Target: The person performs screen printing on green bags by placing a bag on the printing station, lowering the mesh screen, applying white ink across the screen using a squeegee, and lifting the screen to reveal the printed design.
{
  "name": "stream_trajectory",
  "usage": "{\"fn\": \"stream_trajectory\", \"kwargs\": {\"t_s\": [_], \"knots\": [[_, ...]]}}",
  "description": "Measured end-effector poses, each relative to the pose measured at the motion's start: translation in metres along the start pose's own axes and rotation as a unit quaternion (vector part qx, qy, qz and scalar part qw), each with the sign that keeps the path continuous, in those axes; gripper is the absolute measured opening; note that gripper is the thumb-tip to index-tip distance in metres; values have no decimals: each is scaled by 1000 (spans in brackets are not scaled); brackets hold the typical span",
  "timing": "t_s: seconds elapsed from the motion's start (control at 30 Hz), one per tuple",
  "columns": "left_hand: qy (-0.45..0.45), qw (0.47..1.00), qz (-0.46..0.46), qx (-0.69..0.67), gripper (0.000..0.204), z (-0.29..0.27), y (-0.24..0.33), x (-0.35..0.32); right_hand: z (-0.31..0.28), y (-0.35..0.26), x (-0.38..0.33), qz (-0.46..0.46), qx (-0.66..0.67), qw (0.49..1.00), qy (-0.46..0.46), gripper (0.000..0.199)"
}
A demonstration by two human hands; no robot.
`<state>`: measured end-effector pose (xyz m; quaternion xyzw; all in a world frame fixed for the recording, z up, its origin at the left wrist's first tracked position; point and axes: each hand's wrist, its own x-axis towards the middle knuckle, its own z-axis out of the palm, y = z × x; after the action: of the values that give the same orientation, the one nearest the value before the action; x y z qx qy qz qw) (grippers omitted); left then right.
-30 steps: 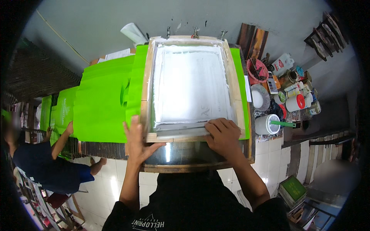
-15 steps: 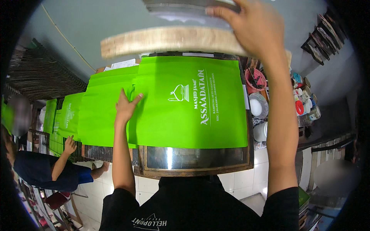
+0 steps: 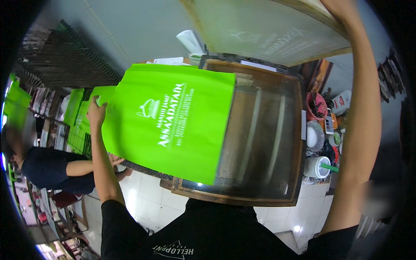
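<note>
- Nearest me, below the table, is the front of my black cloth shirt (image 3: 203,234).
- The low table with dark glass in a brown wooden frame (image 3: 242,199) comes next. Half a second ago its glass was mostly covered; now the right and middle parts lie bare.
- The bright green, flat, cloth-like sheet with white emblem and lettering (image 3: 199,112) has shifted left and turned a little askew. Its right strip lies over the table's left part, the rest reaches out past the table's left side. So I read it as coming off the glass with its print face up.
- My left hand (image 3: 96,112), left of the table, seems to pinch the sheet's left edge, fingers curled with the thumb opposite.
- Right of the table stands a white plastic tub with a green handle (image 3: 312,168); farther along that side is a pink plastic bucket (image 3: 315,104).
- Left of the table, a person in a dark shirt (image 3: 45,169) is near more green material.
- Above the table's far end hangs the pale mesh screen in a wooden frame (image 3: 260,37), tilted up, now with its underside towards me.
- My right hand (image 3: 342,9) is raised at that screen's edge, cut by the picture's border; I cannot tell how its fingers close.
</note>
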<state>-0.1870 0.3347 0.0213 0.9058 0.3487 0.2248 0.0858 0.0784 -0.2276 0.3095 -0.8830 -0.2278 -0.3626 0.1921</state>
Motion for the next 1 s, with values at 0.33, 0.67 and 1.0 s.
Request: {"fn": "stream_trajectory", "kwargs": {"t_s": [0.33, 0.67, 1.0], "knots": [[-354, 817, 432, 146, 89, 87, 91, -205, 3, 0, -3, -14, -7, 1000, 14, 43], [-323, 887, -36, -329, 24, 111, 29, -232, -7, 3, -10, -39, -35, 998, 18, 47], [-210, 781, -121, -576, 28, 40, 121, -174, -14, -3, -16, -7, -23, 1000, -13, 53]]}}
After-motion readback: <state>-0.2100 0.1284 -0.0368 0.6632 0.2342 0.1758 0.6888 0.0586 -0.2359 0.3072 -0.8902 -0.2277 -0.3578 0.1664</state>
